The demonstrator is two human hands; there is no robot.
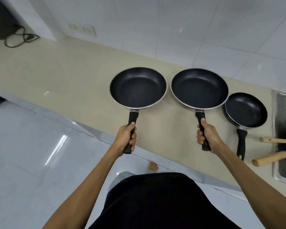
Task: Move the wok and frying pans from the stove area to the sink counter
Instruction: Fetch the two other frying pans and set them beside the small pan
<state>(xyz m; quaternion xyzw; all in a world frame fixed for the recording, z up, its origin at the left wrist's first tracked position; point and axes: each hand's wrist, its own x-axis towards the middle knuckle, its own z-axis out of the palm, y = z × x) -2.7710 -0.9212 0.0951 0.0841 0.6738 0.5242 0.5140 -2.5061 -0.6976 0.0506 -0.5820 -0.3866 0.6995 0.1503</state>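
head view: the left hand is wrapped tight round the black handle of the left frying pan, fingers curled closed on the grip. the right hand is clenched the same way on the handle of the middle frying pan, thumb laid along the top. both pans are level over the beige counter, side by side with rims nearly touching; whether they rest on it or hang just above it cannot be told. at 3 o'clock from the middle pan a smaller frying pan sits on the counter, its rim just beside the middle pan's, handle pointing to 6 o'clock. further toward 3 o'clock is the steel sink, with two wooden handles sticking out over its edge. at 10 o'clock, far off, a wall socket and a black cable.
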